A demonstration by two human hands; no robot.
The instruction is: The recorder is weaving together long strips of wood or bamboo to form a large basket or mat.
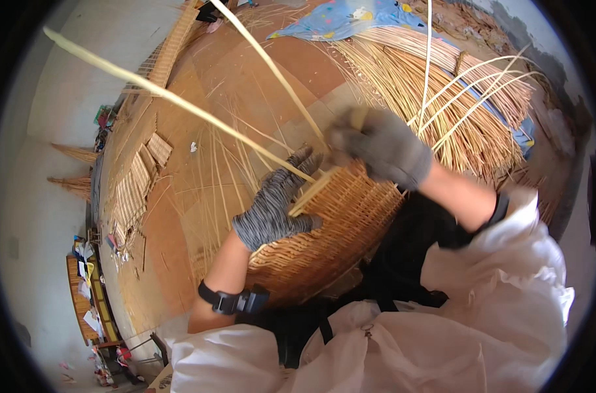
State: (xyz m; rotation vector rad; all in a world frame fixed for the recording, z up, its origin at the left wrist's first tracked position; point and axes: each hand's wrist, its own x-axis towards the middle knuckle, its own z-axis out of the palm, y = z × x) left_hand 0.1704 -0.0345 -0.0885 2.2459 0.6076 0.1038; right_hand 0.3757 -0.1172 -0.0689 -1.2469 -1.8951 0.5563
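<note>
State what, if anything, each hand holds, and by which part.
The left hand holds the woven wicker piece at its upper edge. The right hand is blurred; its hold cannot be told.

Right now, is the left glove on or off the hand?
On: the striped grey glove covers the left hand, thumb and fingers included, and bare forearm shows below its cuff.
</note>
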